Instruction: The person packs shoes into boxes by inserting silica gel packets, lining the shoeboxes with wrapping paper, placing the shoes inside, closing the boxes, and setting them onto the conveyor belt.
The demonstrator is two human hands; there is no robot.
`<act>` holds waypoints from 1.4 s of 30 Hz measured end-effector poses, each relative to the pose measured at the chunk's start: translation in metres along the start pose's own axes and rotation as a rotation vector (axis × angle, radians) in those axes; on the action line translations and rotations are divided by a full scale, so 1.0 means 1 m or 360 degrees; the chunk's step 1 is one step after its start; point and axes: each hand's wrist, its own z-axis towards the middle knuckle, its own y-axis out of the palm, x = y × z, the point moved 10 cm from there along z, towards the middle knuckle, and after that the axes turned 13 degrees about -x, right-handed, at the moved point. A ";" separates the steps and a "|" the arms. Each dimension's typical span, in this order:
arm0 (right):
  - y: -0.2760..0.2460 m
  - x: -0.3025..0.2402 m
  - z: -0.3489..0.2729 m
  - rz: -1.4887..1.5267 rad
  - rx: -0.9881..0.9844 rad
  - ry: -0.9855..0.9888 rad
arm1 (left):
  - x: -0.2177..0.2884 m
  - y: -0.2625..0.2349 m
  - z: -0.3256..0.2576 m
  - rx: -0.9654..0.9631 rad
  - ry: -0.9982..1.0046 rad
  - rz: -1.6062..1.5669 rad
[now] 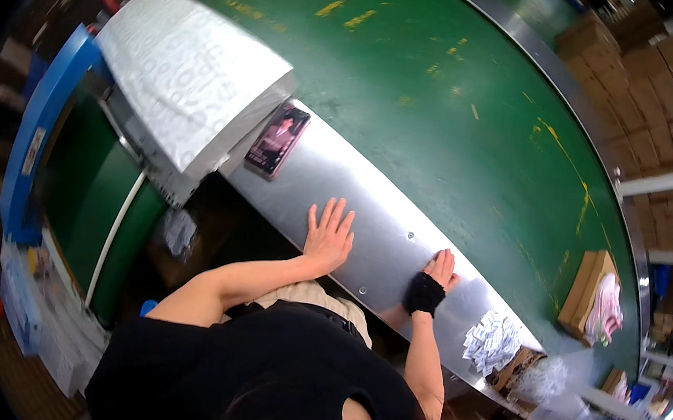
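My left hand [329, 236] lies palm down on the shiny metal ledge [377, 215], fingers stretched out and a little apart. Farther right along the same ledge rests my right hand [438, 273], with a black band [424, 293] around its wrist and palm. Its fingers are extended, and nothing shows in either hand. Beyond my left hand a phone in a dark pink-edged case [278, 141] lies on the ledge. To the right of my right hand sits a heap of small white paper slips [491, 342].
A green conveyor belt [416, 95] runs beyond the ledge. A stack of white patterned sheets [195, 69] stands at the left, near a blue machine frame [42, 135]. An open cardboard box [584, 292] with a pink shoe [605, 309] sits on the belt's right. Clear plastic [545, 379] lies near the slips.
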 end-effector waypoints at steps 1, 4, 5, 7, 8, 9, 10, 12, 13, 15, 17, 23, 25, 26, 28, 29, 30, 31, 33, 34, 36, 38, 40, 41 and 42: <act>0.021 0.026 -0.007 0.0892 0.0152 0.0219 | 0.009 -0.003 0.003 -0.0008 0.0086 -0.0008; 0.048 0.018 0.002 0.1266 0.0179 0.0252 | 0.026 -0.007 0.014 -0.0016 0.0232 -0.0348; 0.040 -0.009 0.008 0.0801 0.0103 0.0041 | 0.040 -0.006 0.019 -0.0055 0.0366 -0.0372; 0.009 -0.060 0.027 0.1447 -0.0201 -0.0001 | 0.031 0.017 0.032 -0.0399 0.0118 -0.1358; 0.009 -0.073 0.027 0.1763 -0.0296 0.0047 | 0.036 0.027 0.038 -0.0483 0.0058 -0.1665; 0.005 -0.088 0.029 0.2133 -0.0421 0.0046 | 0.040 0.037 0.044 -0.0578 -0.0038 -0.1956; 0.012 -0.096 0.019 0.2714 -0.0597 0.0349 | 0.045 0.046 0.048 -0.0668 -0.0049 -0.2080; -0.004 -0.104 0.016 0.2938 -0.0792 0.0473 | 0.072 0.033 0.055 -0.0872 -0.0085 -0.2261; -0.011 -0.094 0.018 0.2898 -0.0731 0.0402 | 0.086 0.035 0.061 -0.0929 -0.0028 -0.2240; -0.011 -0.085 0.018 0.2997 -0.0791 0.0366 | 0.094 0.043 0.061 -0.1030 -0.0065 -0.2464; -0.010 -0.068 0.017 0.2872 -0.0706 0.0357 | 0.096 0.047 0.067 -0.0936 -0.0005 -0.2272; -0.022 0.135 0.050 0.2145 0.0287 -0.0291 | 0.089 0.021 0.082 0.0084 0.0203 -0.0636; -0.061 0.248 0.050 0.1580 0.0759 0.0248 | 0.070 0.024 0.079 -0.0006 0.0042 -0.0269; -0.081 0.305 0.045 0.1359 0.0896 0.0377 | 0.064 0.030 0.074 -0.0001 0.0045 -0.0263; -0.115 0.410 0.036 0.0809 0.1071 0.0955 | 0.057 0.033 0.057 0.0147 0.0023 0.0276; -0.109 0.476 0.022 0.0768 0.1077 0.1374 | 0.058 0.036 0.057 0.0150 0.0002 0.0281; -0.122 0.511 0.002 0.0630 0.1453 0.1461 | 0.054 0.036 0.053 0.0176 -0.0070 0.0251; -0.119 0.564 -0.012 0.0467 0.1335 0.1577 | 0.052 0.036 0.048 0.0203 -0.0142 0.0212; -0.089 0.627 -0.029 0.0974 0.1150 0.1799 | 0.059 0.029 0.045 0.0335 -0.0148 0.0276; -0.063 0.644 -0.031 0.1559 0.1137 0.1796 | 0.068 0.022 0.042 0.0446 -0.0091 0.0345; -0.021 0.657 -0.040 0.2582 0.1116 0.1794 | 0.080 0.013 0.044 0.0459 -0.0095 0.0384; -0.017 0.656 -0.037 0.2989 0.1169 0.1713 | 0.079 0.011 0.047 0.0455 -0.0129 0.0301; -0.021 0.631 -0.011 0.3113 0.1388 0.1486 | 0.074 0.014 0.050 0.0461 -0.0145 0.0312; -0.023 0.612 0.003 0.3163 0.1516 0.1340 | 0.076 0.011 0.053 0.0438 -0.0166 0.0291; -0.023 0.585 0.021 0.3106 0.1430 0.1274 | 0.078 0.007 0.055 0.0414 -0.0183 0.0269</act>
